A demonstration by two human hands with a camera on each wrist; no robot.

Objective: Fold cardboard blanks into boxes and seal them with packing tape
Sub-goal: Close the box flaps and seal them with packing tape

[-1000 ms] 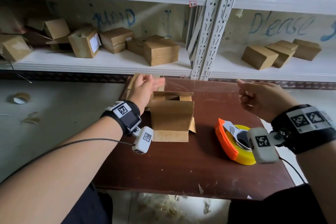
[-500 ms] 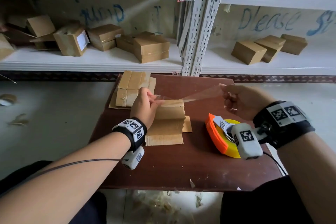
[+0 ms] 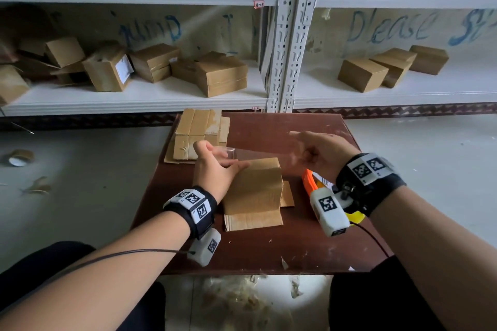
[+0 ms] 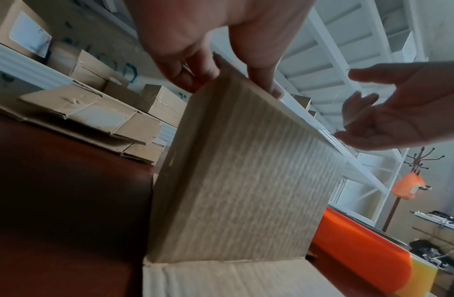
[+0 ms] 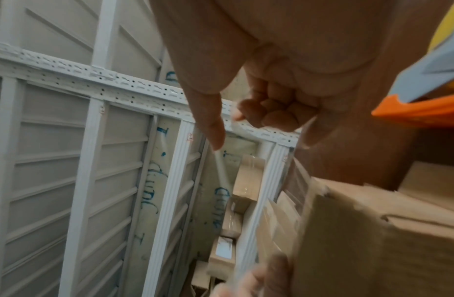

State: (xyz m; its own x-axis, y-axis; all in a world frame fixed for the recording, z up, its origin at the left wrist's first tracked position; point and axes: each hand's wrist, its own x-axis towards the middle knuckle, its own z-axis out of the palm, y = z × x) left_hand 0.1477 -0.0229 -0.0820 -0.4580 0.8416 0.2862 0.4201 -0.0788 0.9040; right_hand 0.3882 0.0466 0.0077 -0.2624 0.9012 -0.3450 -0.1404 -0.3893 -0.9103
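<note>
A brown cardboard box stands on the dark red table with its top flaps folded down. A clear tape strip is stretched just above the box top between both hands. My left hand pinches the strip's left end, and its fingers touch the box's top edge. My right hand pinches the right end, index finger extended and the other fingers curled. The orange and yellow tape dispenser lies right of the box, partly hidden by my right wrist.
A stack of flat cardboard blanks lies at the table's far left corner. White shelves behind hold several folded boxes. A tape roll lies on the floor to the left. Paper scraps lie under the table's near edge.
The box's flaps went from open to folded down. Both hands came lower with the tape strip stretched between them, and my right hand moved left, nearer the box.
</note>
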